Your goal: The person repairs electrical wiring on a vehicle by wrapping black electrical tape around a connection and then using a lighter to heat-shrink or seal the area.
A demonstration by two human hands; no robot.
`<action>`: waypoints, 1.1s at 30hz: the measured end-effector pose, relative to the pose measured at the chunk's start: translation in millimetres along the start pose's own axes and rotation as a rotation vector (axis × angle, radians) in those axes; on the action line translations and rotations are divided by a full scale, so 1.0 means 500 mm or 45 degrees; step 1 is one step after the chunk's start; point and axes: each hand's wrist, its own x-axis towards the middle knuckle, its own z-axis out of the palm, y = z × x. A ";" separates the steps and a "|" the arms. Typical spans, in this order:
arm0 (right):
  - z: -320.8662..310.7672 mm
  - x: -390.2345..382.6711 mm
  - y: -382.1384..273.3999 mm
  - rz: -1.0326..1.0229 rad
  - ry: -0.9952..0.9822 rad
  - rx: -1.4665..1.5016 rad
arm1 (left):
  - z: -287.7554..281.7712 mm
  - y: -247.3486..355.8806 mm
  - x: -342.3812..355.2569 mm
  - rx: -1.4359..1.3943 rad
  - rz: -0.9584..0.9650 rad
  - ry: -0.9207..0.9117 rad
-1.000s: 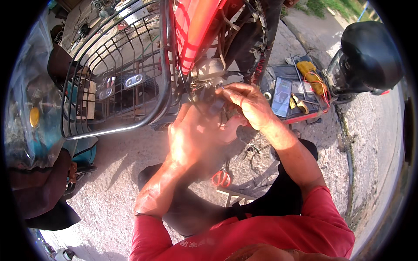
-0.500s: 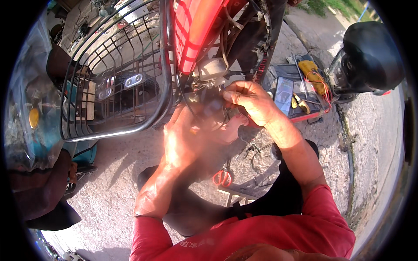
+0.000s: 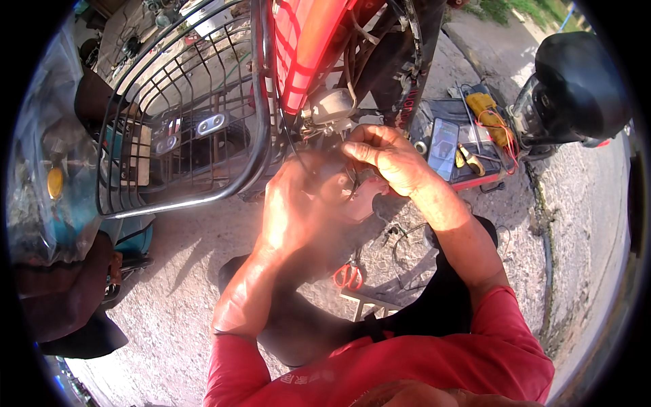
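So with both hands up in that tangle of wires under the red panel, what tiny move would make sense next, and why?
Probably a steadying pinch: the right hand has its fingers on the dark wires below the pale connector block, while the left hand is blurred beside them. I would hold the wires firm with the right so the left can work on them. What the left grips is not clear.

Ground: rough grey concrete, sunlit, shadowed beneath the person.
Scissors: red-handled, laid flat on the ground, below the hands.
Wire: dark, looped on the ground just right of the scissors.
Tray: set on the ground at right, tools held inside.
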 end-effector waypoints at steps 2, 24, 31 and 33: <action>0.000 0.000 0.005 -0.068 0.030 -0.008 | -0.005 -0.001 0.001 0.044 0.031 -0.028; -0.009 -0.011 -0.009 0.063 -0.147 0.077 | -0.019 0.009 -0.010 0.038 0.031 -0.059; -0.018 -0.008 -0.002 0.055 -0.179 0.062 | -0.017 0.002 -0.008 0.071 0.062 -0.058; -0.014 -0.011 -0.010 0.032 -0.124 -0.064 | -0.015 -0.001 -0.008 0.065 0.079 -0.054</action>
